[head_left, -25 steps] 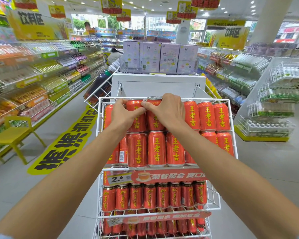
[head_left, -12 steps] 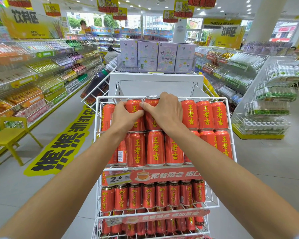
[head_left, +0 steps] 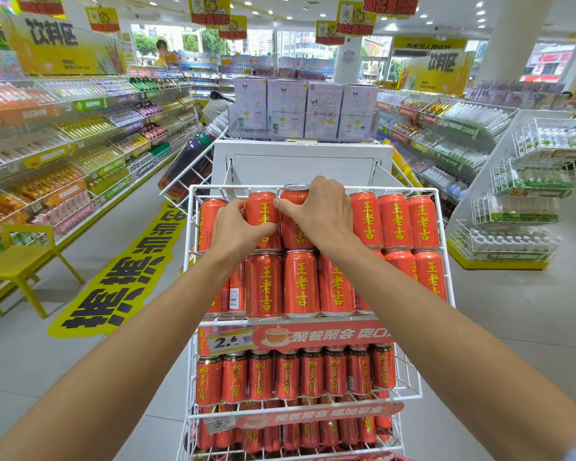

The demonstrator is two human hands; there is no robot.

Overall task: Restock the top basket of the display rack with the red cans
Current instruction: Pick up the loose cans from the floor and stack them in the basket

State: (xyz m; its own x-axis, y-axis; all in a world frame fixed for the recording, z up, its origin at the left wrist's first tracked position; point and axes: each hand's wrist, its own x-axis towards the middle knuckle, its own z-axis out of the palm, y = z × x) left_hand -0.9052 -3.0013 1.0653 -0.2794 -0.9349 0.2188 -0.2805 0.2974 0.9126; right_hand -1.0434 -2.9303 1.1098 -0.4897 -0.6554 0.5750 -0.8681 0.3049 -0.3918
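Note:
The white wire display rack's top basket holds two rows of red cans with yellow characters. My left hand grips one red can in the back row. My right hand is closed over the neighbouring red can, which stands slightly higher than the rest with its silver top showing. Three more back-row cans stand to the right. The front row is full across the basket.
Lower baskets of the same rack hold darker red cans behind price strips. A white stand with purple boxes is right behind the rack. Drink shelves line both aisles; a yellow chair sits at left.
Both hands stay on the same two back-row cans; my left hand has slid slightly further around its can. The view has shifted very little.

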